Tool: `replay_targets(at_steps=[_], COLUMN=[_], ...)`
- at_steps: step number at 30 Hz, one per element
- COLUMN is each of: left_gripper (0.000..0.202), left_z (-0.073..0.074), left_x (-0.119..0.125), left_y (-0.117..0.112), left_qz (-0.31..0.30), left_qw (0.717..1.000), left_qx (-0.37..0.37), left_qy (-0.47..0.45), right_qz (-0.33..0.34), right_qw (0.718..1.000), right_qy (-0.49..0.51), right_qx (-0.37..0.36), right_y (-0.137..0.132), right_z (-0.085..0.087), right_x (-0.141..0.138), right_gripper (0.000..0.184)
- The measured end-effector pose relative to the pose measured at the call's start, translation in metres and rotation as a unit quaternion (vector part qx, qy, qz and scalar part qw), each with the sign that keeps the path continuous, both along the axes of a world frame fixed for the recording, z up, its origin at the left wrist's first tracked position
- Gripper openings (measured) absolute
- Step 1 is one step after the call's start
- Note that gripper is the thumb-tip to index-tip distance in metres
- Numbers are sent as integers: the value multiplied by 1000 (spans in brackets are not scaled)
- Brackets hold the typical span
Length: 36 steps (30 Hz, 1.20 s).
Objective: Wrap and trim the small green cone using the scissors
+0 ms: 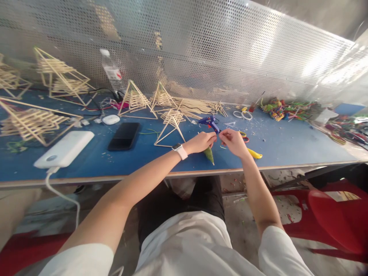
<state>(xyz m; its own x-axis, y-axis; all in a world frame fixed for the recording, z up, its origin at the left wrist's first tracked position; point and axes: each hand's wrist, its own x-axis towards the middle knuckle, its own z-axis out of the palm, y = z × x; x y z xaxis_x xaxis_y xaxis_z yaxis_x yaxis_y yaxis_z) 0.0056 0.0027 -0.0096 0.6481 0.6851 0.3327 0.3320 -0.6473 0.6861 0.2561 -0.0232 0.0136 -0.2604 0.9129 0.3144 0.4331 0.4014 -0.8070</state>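
A left hand (201, 142) and right hand (232, 142) close together at a blue table (296, 143) before a mesh panel (201, 42).
Stick frames (37, 124) stand across the left and middle of the table; a bottle (112, 72) leans behind them at far left, and a white power bank (67, 149) lies at near left with a phone (124, 136) to its right. The left hand curls its fingers around the far end of a green cone (209, 155), which points toward the table's near edge. The right hand, just right of it, has its fingertips drawn together; whether they pinch anything is too small to tell. A blue glue gun (209, 121) lies just beyond both hands. Scissors (245, 140) and a yellow object (254, 153) lie by the right hand, partly hidden.
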Motion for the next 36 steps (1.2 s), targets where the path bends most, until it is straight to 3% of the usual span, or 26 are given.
replay_targets(at_steps=[6,13,18,24,36], left_gripper=[15,28,30,52,42], left_z=[-1,11,11,4,9], left_x=[-1,-9,-4,1,-1], left_y=[3,3,-5,-4,-8], left_qz=[-13,-51,-54,-67,-82], left_qw=[1000,999,998,996,995], left_qx=[7,16,-10,-50,-52], left_qy=[-3,8,-9,-16,9], right_qz=[18,32,43,33,-2], right_qw=[996,983,972,977,989], right_qy=[88,174,222,204,146], right_qx=[-12,-48,-70,-46,7], right_y=[4,2,-1,0,-12], right_z=[3,6,5,2,20], right_x=[4,4,-4,-2,6], right_gripper=[43,46,50,44,38])
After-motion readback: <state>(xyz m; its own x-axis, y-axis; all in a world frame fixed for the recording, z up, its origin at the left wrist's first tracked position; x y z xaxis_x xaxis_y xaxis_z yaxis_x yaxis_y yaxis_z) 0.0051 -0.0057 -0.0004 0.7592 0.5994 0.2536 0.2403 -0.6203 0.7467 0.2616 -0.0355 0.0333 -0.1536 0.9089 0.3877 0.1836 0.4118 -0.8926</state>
